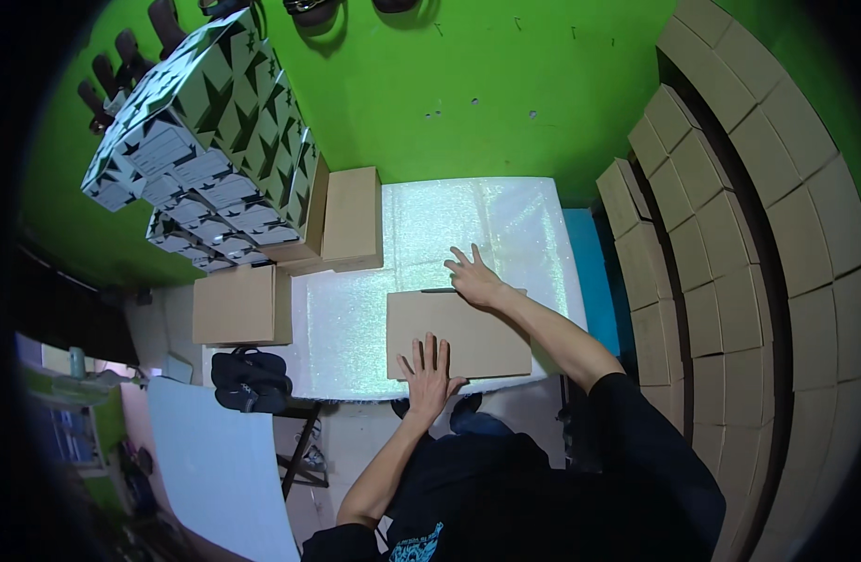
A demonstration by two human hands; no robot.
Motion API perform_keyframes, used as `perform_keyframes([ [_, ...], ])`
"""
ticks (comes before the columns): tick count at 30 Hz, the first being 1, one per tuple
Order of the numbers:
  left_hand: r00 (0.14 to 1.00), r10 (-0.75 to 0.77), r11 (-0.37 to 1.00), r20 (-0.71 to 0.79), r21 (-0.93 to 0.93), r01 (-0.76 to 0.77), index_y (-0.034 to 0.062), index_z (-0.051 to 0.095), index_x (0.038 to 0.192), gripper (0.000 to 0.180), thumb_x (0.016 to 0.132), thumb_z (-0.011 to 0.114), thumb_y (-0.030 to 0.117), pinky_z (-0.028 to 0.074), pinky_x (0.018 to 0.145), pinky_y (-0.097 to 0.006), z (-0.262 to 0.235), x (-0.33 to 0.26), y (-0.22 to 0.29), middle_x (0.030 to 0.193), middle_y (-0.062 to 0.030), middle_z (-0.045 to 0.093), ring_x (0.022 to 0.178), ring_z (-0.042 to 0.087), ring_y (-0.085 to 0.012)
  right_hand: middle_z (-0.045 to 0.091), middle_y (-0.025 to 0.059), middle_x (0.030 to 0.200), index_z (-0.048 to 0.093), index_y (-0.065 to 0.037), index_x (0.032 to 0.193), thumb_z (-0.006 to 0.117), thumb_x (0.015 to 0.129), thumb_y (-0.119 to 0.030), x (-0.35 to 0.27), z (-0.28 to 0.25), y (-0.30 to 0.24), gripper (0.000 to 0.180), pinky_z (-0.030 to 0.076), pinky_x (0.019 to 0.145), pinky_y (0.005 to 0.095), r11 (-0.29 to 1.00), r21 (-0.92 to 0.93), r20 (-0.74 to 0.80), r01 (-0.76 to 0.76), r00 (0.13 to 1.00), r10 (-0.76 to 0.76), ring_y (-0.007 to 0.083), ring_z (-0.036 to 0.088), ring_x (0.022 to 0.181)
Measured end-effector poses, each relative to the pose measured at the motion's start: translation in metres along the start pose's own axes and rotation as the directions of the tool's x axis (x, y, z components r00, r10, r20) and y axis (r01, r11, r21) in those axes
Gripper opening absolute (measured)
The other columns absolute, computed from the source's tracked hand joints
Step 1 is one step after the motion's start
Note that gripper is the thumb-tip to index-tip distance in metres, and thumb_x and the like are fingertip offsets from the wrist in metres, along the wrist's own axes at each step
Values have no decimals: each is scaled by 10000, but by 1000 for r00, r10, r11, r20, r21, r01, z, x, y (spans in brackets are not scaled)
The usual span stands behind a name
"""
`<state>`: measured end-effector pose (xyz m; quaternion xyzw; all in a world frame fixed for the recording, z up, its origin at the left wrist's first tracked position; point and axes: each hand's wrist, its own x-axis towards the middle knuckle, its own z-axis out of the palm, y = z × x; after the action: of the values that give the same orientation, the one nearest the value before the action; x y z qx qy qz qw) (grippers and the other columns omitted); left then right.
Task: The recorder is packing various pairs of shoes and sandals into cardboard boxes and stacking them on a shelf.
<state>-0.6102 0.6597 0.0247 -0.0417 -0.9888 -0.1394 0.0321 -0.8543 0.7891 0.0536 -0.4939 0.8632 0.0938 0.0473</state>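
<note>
A flat brown cardboard box (487,342) lies on the table (346,323), which has a shiny white cover. Its top looks closed, and a thin dark gap shows along the far edge. My left hand (428,382) rests on the box's near left part, palm down and fingers spread. Over the far edge of the box reaches my right hand (477,281), its fingers spread apart and pointing to the far left. Nothing is held in either hand. Whether the right palm touches the box, I cannot tell.
Star-patterned boxes (238,122) are stacked at the far left, beside plain brown boxes (351,217) (234,304). A black item (251,379), perhaps footwear, sits at the table's left corner. Tall stacks of cardboard boxes (721,272) line the right. Dark sandals (313,11) hang on the green wall.
</note>
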Motion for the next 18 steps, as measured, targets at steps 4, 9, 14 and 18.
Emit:
perform_keyframes([
  [4, 997, -63, 996, 44, -54, 65, 84, 318, 1544, 1014, 757, 711, 588, 131, 1094, -765, -11, 7, -15, 1621, -220, 204, 1472, 186, -474, 472, 179, 1404, 738, 7, 968, 603, 829, -109, 4, -11, -2, 225, 249, 1105, 744, 1000, -13, 115, 2, 993, 0, 432, 270, 1451],
  [9, 962, -268, 963, 50, -2, 268, 38, 270, 1553, 976, 801, 767, 412, 102, 1110, -761, -39, 53, -74, 1641, -237, 113, 1490, 114, -498, 419, 229, 1439, 726, -4, 1046, 664, 801, -133, -30, 9, 6, 284, 243, 1065, 787, 898, 146, 255, -415, 893, 372, 518, 246, 1432],
  [14, 958, -272, 958, -89, 65, 278, 17, 266, 1548, 933, 848, 723, 432, 107, 1114, -750, -41, 90, -100, 1634, -239, 139, 1488, 131, -488, 395, 283, 1431, 660, -6, 1200, 670, 820, -164, -60, -15, -21, 411, 265, 986, 836, 709, 242, 371, -662, 739, 563, 614, 230, 1382],
  [18, 996, -91, 996, -2, 23, 91, 1, 284, 1535, 993, 811, 721, 522, 103, 1118, -742, -40, 70, -35, 1622, -246, 181, 1484, 150, -482, 438, 258, 1395, 669, -38, 1182, 610, 860, -121, -68, -3, 7, 338, 269, 1053, 772, 857, 168, 3, -487, 870, 494, 509, 271, 1416],
])
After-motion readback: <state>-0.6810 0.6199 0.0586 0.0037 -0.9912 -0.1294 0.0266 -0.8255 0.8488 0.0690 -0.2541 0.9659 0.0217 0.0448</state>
